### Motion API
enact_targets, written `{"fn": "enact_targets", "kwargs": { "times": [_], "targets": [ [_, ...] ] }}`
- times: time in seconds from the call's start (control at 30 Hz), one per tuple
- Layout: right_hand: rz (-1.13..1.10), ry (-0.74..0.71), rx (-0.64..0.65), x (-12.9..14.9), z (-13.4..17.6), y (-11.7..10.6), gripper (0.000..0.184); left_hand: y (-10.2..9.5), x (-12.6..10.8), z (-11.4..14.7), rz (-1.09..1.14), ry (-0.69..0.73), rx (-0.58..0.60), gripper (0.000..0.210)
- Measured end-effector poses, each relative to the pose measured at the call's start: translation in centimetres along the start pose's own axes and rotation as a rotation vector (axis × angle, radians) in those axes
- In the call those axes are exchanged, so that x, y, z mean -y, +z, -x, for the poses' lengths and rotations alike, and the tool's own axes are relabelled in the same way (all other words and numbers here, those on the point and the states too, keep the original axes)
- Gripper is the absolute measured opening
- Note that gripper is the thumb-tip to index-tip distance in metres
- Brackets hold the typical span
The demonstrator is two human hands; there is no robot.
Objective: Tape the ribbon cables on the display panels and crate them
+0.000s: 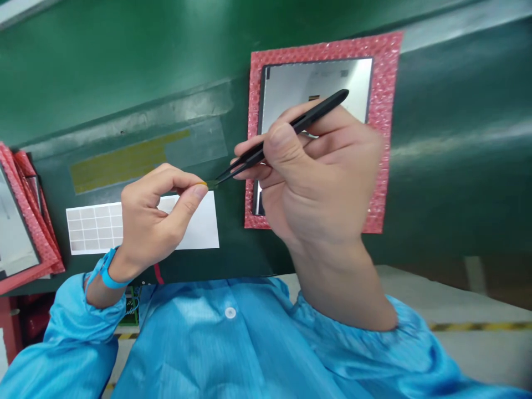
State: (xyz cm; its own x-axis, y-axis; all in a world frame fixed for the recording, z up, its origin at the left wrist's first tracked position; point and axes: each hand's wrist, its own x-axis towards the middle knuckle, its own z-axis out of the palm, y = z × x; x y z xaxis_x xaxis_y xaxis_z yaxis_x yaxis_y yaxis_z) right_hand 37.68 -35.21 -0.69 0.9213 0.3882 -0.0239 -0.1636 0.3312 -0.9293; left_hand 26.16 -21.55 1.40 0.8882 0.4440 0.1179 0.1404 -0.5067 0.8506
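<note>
Between thumb and forefinger, my left hand (153, 216) pinches a small yellowish film piece (211, 183). My right hand (320, 177) is closed around black tweezers (305, 119), whose tips point left and meet the film piece by the left fingertips. Whether the tips grip it is too small to tell. Under my left hand lies a white sheet of grey label rectangles (95, 224). Behind my right hand, a flat display panel with a silvery back (291, 91) rests on pink bubble wrap (388, 111), partly hidden by the hand.
A clear sheet with yellow film strips (120, 166) lies beyond my left hand. At the far left, more panels (14, 221) are stacked with pink bubble wrap (45, 244). The green work surface (453, 166) stretches to the right, its near edge close to my body.
</note>
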Motion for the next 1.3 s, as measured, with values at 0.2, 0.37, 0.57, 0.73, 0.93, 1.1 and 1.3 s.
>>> {"fn": "enact_targets", "kwargs": {
  "times": [0.2,0.37,0.57,0.73,0.93,1.1,1.3],
  "targets": [
    [0.124,-0.032,-0.018,-0.3,0.2,-0.3,0.025,0.2,-0.1,0.0,-0.005,-0.009,0.000,0.015],
    [0.084,-0.065,-0.087,-0.6,0.5,-0.1,0.023,0.3,-0.2,0.2,0.011,-0.027,-0.007,0.013],
    [0.079,-0.190,-0.173,-0.2,0.9,-1.5,0.021,0.6,-0.9,0.7,-0.013,-0.141,0.031,0.021],
    [0.164,-0.262,-0.325,0.9,0.4,-6.7,0.023,1.4,-1.4,0.6,-0.041,-0.089,0.091,0.022],
    [0.218,-0.066,-0.491,1.2,0.6,-12.2,0.028,5.0,-1.4,0.8,-0.279,0.362,0.140,0.015],
    [0.259,0.091,-0.498,0.6,1.1,-11.8,0.027,8.7,-0.5,0.8,-0.421,0.482,0.177,0.027],
    [0.343,0.139,-0.452,0.0,0.8,-10.9,0.025,9.9,0.0,0.8,-0.477,0.461,0.199,0.025]
  ]
}}
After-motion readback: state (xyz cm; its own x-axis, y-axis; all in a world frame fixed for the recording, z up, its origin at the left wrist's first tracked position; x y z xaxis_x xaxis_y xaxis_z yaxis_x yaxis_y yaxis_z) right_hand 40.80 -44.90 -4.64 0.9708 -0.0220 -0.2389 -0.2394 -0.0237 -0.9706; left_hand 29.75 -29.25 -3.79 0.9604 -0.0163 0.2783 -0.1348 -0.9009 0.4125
